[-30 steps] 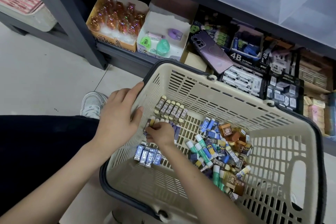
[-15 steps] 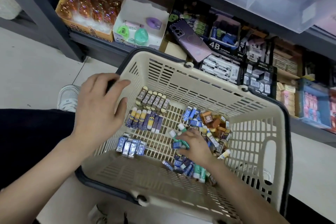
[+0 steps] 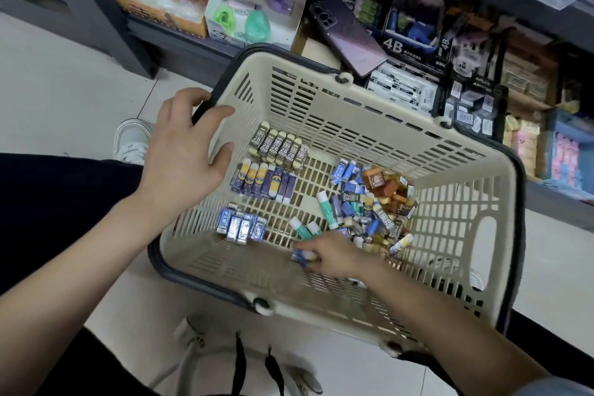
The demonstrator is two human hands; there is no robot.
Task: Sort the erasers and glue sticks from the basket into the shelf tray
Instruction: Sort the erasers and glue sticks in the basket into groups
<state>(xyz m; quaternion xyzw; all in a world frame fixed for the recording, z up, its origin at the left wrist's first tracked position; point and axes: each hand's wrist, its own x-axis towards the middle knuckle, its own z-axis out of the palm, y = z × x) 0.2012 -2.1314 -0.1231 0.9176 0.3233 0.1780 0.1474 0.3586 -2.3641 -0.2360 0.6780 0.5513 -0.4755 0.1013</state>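
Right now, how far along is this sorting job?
Partly done. Three neat rows of erasers lie on the basket floor: 2B row, yellow-and-purple row, blue row. In hand: the right hand grips a small blue-and-white item beside two glue sticks; the left hand is open by the basket rim. Left: the loose pile, and everything sits in the basket, unshelved.

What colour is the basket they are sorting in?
The basket is beige with a dark rim, seen clearly in the head view.
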